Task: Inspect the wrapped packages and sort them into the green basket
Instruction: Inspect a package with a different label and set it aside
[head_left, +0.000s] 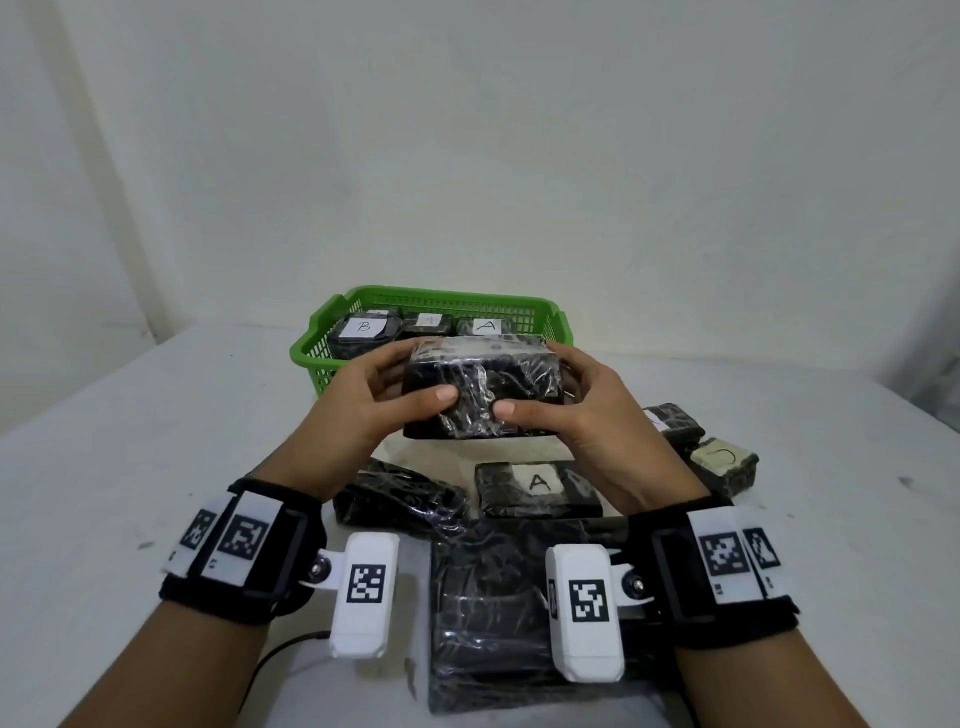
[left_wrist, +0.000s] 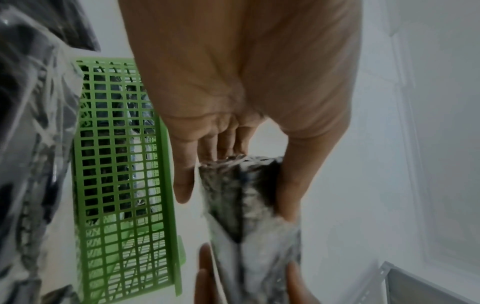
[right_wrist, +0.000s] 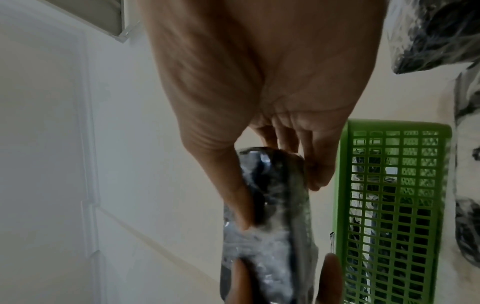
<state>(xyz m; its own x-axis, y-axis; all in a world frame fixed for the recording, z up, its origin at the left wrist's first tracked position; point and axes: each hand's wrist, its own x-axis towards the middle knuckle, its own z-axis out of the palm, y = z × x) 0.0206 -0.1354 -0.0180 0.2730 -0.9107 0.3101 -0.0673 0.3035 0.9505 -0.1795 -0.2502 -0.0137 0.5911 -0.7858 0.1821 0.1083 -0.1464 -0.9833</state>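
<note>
Both hands hold one black package (head_left: 483, 387) wrapped in clear film, lifted above the table just in front of the green basket (head_left: 311, 343). My left hand (head_left: 379, 400) grips its left end, thumb on the near face. My right hand (head_left: 576, 402) grips the right end the same way. No label shows on the faces turned to me. In the left wrist view the package (left_wrist: 244, 197) sits between thumb and fingers, with the basket (left_wrist: 122, 164) at left. The right wrist view shows the package (right_wrist: 275, 205) pinched likewise, the basket (right_wrist: 389, 205) at right.
Three labelled packages lie in the basket: one marked B (head_left: 363, 328) and one marked A (head_left: 487, 326). On the table near me lie a package marked A (head_left: 540, 488), an unlabelled one (head_left: 400, 499), a large flat one (head_left: 493, 613), and two more at right (head_left: 722, 457).
</note>
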